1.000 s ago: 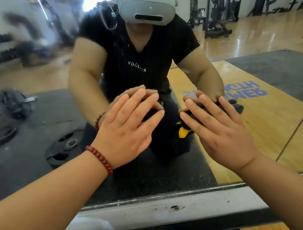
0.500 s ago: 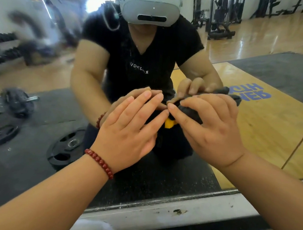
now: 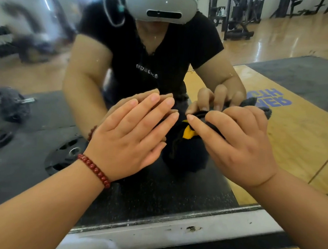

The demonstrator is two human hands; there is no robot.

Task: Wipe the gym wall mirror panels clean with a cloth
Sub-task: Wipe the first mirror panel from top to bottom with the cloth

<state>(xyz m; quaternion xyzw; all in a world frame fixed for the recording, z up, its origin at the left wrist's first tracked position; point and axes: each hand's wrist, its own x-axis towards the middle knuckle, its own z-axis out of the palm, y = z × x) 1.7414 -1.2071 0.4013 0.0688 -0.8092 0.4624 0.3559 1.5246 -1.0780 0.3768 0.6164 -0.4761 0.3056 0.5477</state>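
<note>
Dark grey cloth (image 3: 209, 121), bunched and pressed against the lower part of the wall mirror (image 3: 45, 64), just right of centre; one corner sticking out to the upper right past the knuckles. Gripped by the right hand (image 3: 242, 149), fingers curled over the bundle, index finger stretched leftward along it, thumb side hidden. Left hand (image 3: 130, 141) just beside it, flat on the glass, fingers straight and close together, pointing up and to the right, holding nothing; fingertips nearly meeting the right index finger. String of dark red beads (image 3: 95, 171) around the left wrist. Both forearms reaching in from the bottom corners.

In the glass: reflection of a crouching person in a black V-neck shirt (image 3: 154, 64) with a grey headset (image 3: 161, 4) above, mirrored hands meeting the real ones at the surface. Reflected black rubber flooring with a weight plate (image 3: 63, 153) lying flat at lower left and a dumbbell (image 3: 10, 104) further left. Reflected yellow platform (image 3: 289, 135) with reversed blue lettering at right, gym machines (image 3: 236, 15) on shiny wood floor beyond. Left part of the glass smeared and blurry. Scuffed white ledge (image 3: 169, 236) along the mirror's bottom edge.
</note>
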